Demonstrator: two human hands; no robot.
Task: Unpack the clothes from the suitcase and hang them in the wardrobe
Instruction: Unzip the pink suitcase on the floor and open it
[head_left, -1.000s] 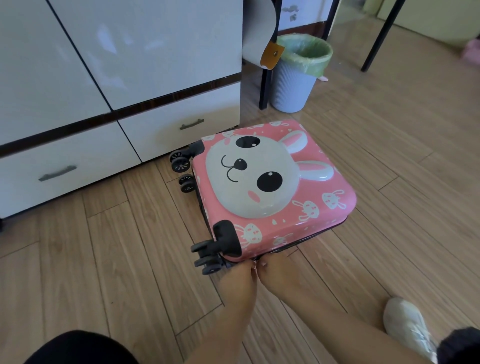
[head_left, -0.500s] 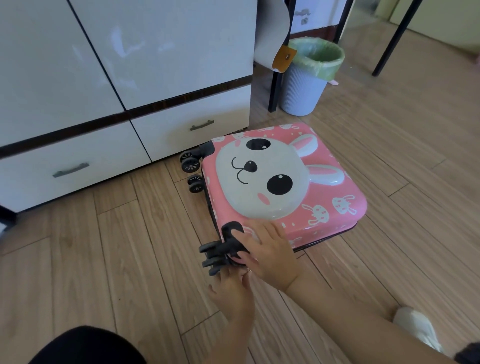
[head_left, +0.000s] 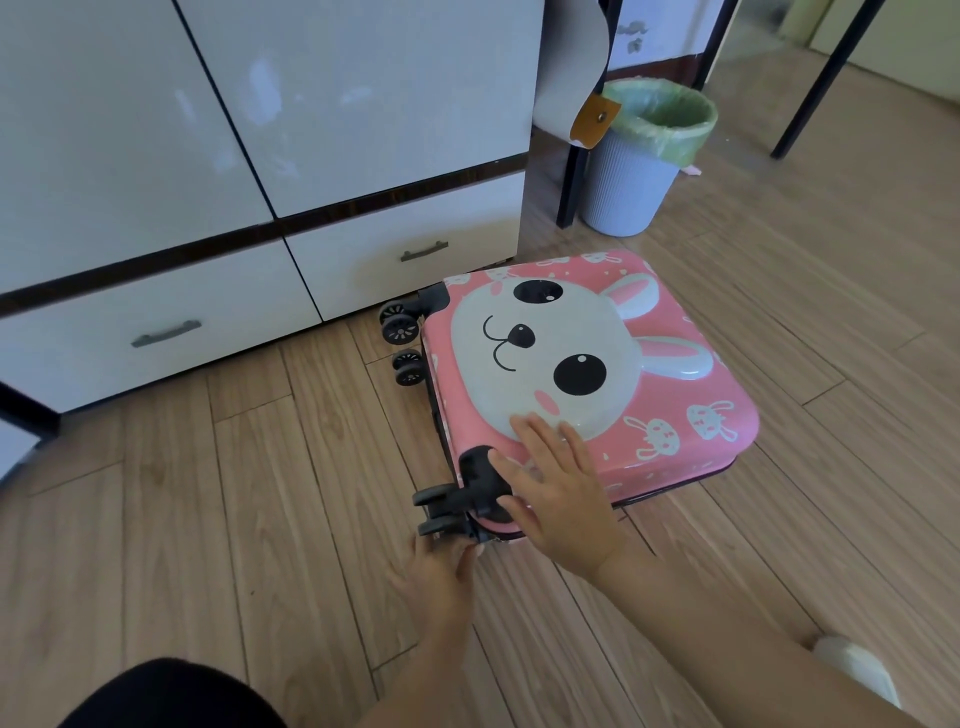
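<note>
Suitcase (head_left: 571, 338), shut on the floor (head_left: 260, 493) by the wardrobe (head_left: 311, 130), is judged stiff and slick, best taken at its seam; the right grip (head_left: 563, 501) is spread flat on its near-left corner, and whether the left grip (head_left: 441, 569) is clamped cannot be told.

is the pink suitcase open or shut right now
Shut: the suitcase lies flat, lid down on its base. The right hand rests flat on the lid; the left hand is at its corner.

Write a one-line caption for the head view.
Pink bunny suitcase lying on the wood floor, right hand flat on its lid, left hand at the near corner by the wheels.
</note>
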